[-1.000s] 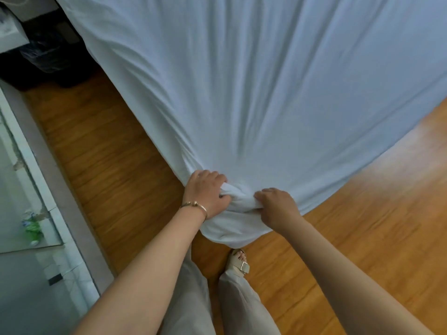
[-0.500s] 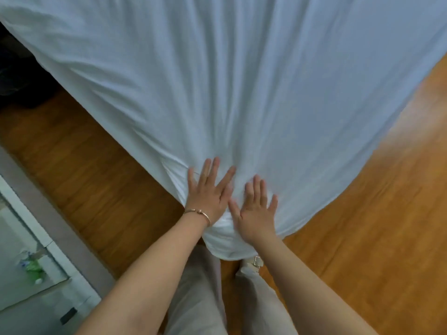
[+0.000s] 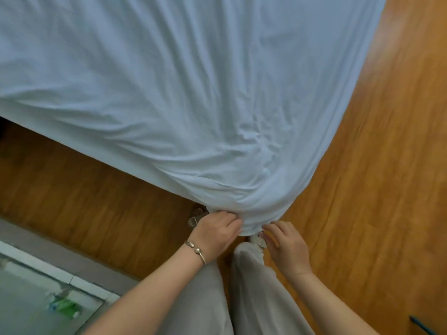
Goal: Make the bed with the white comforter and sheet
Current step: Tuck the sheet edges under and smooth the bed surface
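Glossy wooden floor [image 3: 377, 189]; grey threshold [image 3: 60, 257] beside pale tiles [image 3: 21, 308].

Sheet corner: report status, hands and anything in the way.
Left hand grips sheet corner. Right hand at the corner's edge, fingers curled, grip unclear. Corner hangs above the feet; own legs directly beneath.

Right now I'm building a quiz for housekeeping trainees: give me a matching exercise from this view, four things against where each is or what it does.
Things:
1. left hand
2. right hand
3. bracelet
4. green-labelled bottle

Places or states:
A. lies at the lower left, beyond the wooden floor
B. fingers curled at the left side of the white sheet corner
C. sits on the left wrist
D. fingertips reach the corner from the right

Pairs: 1-B, 2-D, 3-C, 4-A
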Available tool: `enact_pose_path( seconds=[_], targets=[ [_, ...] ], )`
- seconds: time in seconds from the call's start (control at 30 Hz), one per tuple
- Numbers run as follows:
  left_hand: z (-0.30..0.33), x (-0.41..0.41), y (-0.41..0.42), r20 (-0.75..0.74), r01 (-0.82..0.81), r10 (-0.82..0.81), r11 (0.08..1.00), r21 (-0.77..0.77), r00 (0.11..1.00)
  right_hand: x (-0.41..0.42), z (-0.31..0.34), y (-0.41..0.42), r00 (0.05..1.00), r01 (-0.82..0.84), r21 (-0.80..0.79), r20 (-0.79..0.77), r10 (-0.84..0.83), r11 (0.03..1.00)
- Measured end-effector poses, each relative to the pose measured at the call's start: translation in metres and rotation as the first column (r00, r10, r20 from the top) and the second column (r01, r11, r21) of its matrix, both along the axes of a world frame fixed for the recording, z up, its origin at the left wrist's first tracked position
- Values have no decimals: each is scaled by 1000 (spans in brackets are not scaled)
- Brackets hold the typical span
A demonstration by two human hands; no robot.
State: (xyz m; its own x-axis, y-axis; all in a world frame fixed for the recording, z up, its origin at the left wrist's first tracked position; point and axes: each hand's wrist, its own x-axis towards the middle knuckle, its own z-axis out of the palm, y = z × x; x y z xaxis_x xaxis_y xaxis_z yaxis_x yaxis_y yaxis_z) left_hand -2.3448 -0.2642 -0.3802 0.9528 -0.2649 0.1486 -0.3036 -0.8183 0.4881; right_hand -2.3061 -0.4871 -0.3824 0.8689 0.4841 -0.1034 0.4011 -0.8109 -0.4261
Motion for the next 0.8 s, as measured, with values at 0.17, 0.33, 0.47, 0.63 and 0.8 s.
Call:
enact_pose_path(
  seconds=[0.17, 0.33, 0.47, 0.63, 0.8],
  targets=[
    [-15, -13, -33, -345, -89, 132, 986, 138, 929, 15, -16, -1, 974, -218, -214, -112, 198, 952],
    [-24, -16, -71, -374, -303, 392, 912, 275, 841, 45, -35, -7, 894, -394, -266, 112, 435, 879],
    [-30, -15, -94, -283, -472, 555, 825, 312, 782, 55, -35, -13, 889, -446, -108, 62, 453, 889],
    [-34, -41, -127, -402, -411, 432, 901, 142, 808, 40, -28, -55, 899, -419, -4, -145, 414, 908],
    [-41, -18, -130, -449, -401, 475, 880, 255, 757, 49, -46, -55, 816, -449, -21, -417, 400, 893]
  ],
)
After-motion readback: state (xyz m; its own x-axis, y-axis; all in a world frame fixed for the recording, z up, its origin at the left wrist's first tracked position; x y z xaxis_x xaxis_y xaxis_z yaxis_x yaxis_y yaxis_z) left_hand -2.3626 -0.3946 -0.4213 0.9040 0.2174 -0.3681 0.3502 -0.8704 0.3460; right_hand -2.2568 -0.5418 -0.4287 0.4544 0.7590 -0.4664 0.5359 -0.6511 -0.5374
